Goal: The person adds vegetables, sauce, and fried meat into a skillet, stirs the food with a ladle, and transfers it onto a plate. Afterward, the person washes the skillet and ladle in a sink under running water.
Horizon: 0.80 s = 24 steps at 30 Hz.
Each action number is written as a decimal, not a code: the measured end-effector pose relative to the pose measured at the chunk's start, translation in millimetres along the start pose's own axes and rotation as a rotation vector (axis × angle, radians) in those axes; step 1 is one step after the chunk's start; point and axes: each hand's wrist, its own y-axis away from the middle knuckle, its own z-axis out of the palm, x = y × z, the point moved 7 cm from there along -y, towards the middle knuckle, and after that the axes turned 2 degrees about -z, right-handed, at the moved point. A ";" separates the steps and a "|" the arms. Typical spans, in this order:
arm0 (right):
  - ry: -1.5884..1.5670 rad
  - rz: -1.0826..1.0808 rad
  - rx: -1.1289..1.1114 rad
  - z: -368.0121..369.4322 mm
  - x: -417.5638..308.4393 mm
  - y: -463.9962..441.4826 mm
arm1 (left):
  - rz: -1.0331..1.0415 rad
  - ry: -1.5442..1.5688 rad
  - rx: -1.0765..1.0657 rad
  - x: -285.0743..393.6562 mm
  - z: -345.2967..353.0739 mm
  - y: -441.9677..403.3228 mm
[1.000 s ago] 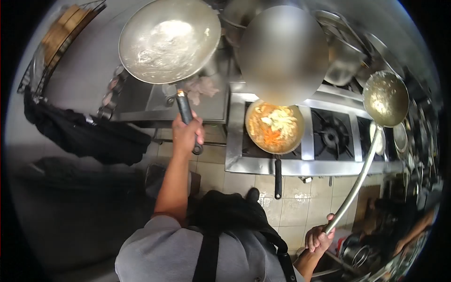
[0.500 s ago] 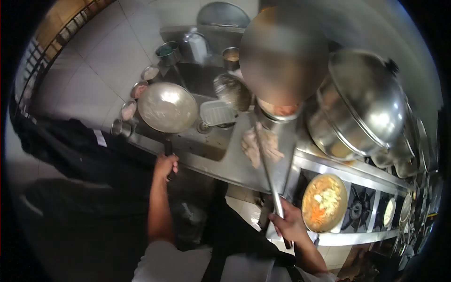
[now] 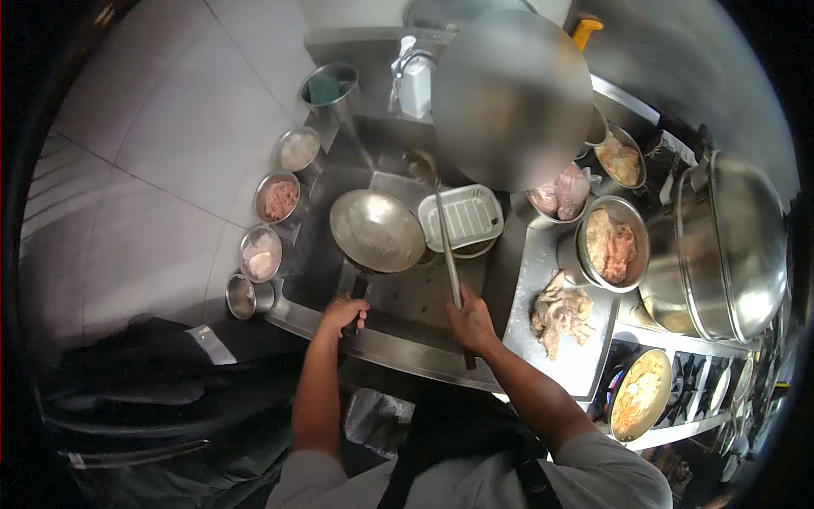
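Observation:
My left hand is closed around the black handle of a wok. The wok hangs over the sink, with its pale, worn inside facing up. In my right hand is the long handle of a ladle. Its dark, blurred head lies over the far part of the sink, and the handle crosses in front of a white plastic basket.
Metal cups holding raw meat line the sink's left rim. On the right are a meat-filled pot, raw meat pieces, a large steamer pot, and a pan of food on the stove. A blurred round patch hides the back.
The ladle has moved from over the right counter to over the sink. The wok is now lower inside the sink. My view has swung left.

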 end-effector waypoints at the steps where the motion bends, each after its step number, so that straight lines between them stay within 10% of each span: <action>1: -0.242 0.210 -0.213 5.8 4.6 12.4 | -0.017 0.006 -0.043 -24.0 -11.6 -33.3; 5: -0.670 0.515 -0.584 18.6 2.1 29.9 | -0.013 -0.069 -0.069 -13.7 -38.6 -39.1; 14: -1.363 0.866 -0.584 99.0 9.0 -33.5 | -0.058 -0.320 -0.155 -66.4 -73.4 -169.6; 20: -1.306 0.919 -0.585 142.7 41.3 -50.4 | -0.143 -0.884 0.115 -80.0 -84.7 -220.6; 22: -1.183 0.950 -0.602 153.4 56.2 -44.5 | 0.149 -1.035 0.251 -49.6 -67.8 -235.9; 24: -1.061 0.969 -0.613 167.5 82.0 -35.6 | 0.116 -0.741 0.069 44.2 -39.1 -227.8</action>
